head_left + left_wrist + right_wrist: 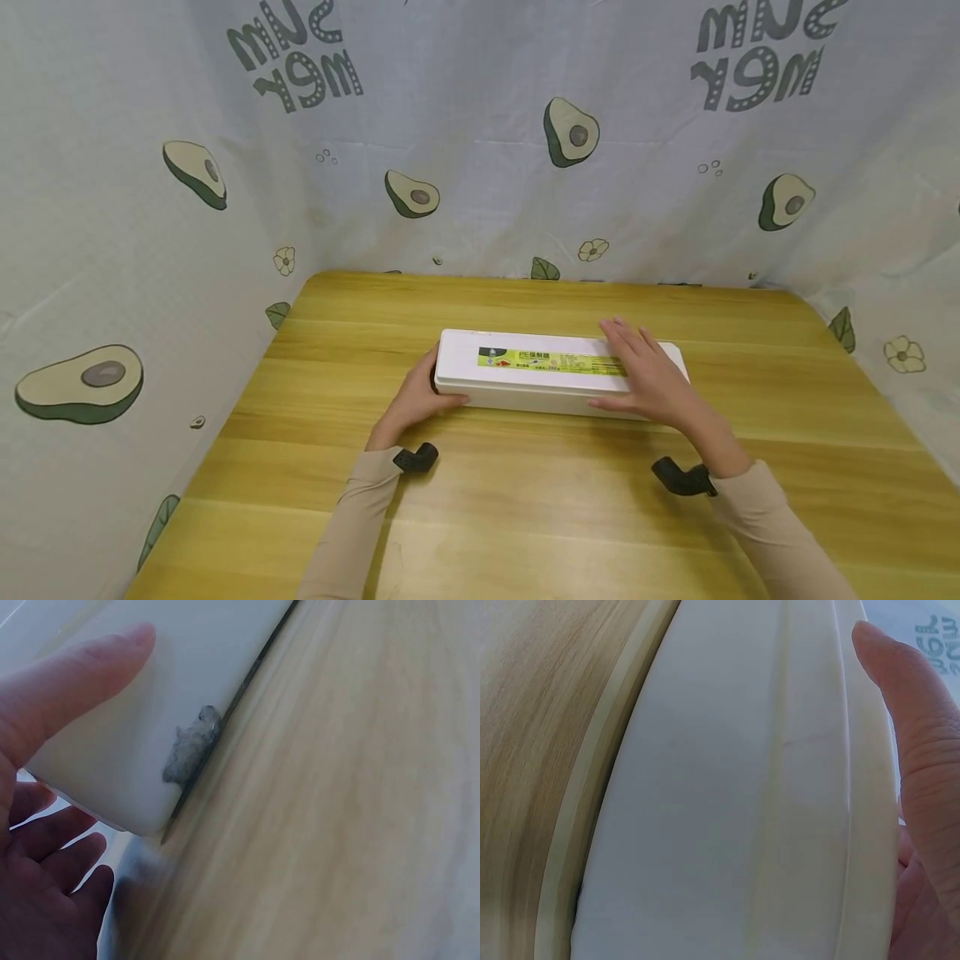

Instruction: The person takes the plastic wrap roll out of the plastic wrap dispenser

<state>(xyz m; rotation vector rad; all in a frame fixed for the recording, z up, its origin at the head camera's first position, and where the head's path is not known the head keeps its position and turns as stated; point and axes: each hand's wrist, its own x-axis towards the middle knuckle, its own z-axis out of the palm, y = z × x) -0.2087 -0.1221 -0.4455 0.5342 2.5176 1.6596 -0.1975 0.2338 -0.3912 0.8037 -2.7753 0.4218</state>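
A long white cling film box (457, 358) with a green and yellow label (551, 360) lies crosswise on the wooden table. My left hand (416, 396) grips its left end, the thumb on the front side and the other fingers around the end. In the left wrist view that thumb (82, 679) lies along the white wall, above a grey patch (191, 748) at the lower edge. Over the right part of the lid rests my right hand (652, 379), its fingers extended across the top and covering the label's end. Its thumb (915, 712) points along the lid's edge.
The wooden table (525, 500) runs back to a white curtain (480, 150) printed with avocados, which also hangs at both sides. A black wrist mount (416, 458) sits on the left wrist, another black mount (682, 477) on the right.
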